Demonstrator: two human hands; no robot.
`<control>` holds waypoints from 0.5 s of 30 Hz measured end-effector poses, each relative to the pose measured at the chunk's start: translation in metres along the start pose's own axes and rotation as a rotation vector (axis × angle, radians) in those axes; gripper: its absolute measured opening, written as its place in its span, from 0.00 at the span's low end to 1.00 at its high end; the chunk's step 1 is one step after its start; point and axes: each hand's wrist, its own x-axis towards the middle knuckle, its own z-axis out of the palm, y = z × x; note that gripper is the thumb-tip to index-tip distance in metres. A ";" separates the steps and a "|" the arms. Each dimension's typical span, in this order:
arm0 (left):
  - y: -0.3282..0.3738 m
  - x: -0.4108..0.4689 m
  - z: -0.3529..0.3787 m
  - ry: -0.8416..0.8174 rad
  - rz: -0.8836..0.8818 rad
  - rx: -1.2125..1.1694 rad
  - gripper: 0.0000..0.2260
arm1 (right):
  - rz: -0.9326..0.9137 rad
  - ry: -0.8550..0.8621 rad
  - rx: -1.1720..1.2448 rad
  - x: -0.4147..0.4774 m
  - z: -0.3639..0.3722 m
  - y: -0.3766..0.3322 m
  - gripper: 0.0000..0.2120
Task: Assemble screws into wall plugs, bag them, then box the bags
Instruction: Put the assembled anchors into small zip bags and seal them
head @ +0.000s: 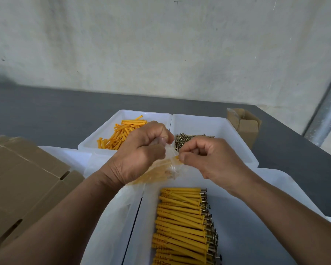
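Observation:
A clear plastic bag [161, 172] with yellow assembled plugs inside hangs between my hands above the trays. My left hand [139, 152] grips the bag's top edge with curled fingers. My right hand [206, 155] pinches the bag's other edge, a yellow plug tip showing at the fingertips. Below them a white tray [256, 217] holds a long row of yellow plugs with screws [183, 222] in them. Loose yellow wall plugs [120, 133] lie in a far white tray [103, 134]. Loose screws [187, 139] lie in the tray [227, 131] to its right.
Flat brown cardboard boxes [25, 180] are stacked at the left. A small open cardboard box [246, 125] stands at the back right on the dark grey table [46, 115]. A white tray with clear bags [111, 197] sits under my left forearm. A grey wall rises behind.

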 end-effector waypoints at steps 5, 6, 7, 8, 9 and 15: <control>0.001 -0.002 0.007 -0.038 0.035 -0.012 0.05 | -0.069 -0.061 -0.094 -0.003 0.018 0.002 0.02; 0.002 -0.002 0.007 -0.038 0.034 -0.029 0.05 | -0.070 -0.070 -0.090 -0.003 0.018 0.002 0.03; 0.001 -0.002 0.007 -0.037 0.031 -0.037 0.05 | -0.067 -0.085 -0.080 -0.003 0.019 0.001 0.03; 0.001 -0.002 0.007 -0.032 0.029 -0.034 0.05 | -0.060 -0.103 -0.074 -0.004 0.018 0.000 0.04; 0.000 -0.001 0.007 -0.026 0.029 -0.022 0.04 | -0.049 -0.119 -0.073 -0.005 0.017 -0.001 0.05; -0.001 0.000 0.004 0.034 0.012 -0.040 0.03 | 0.033 -0.008 -0.178 -0.001 0.002 -0.003 0.09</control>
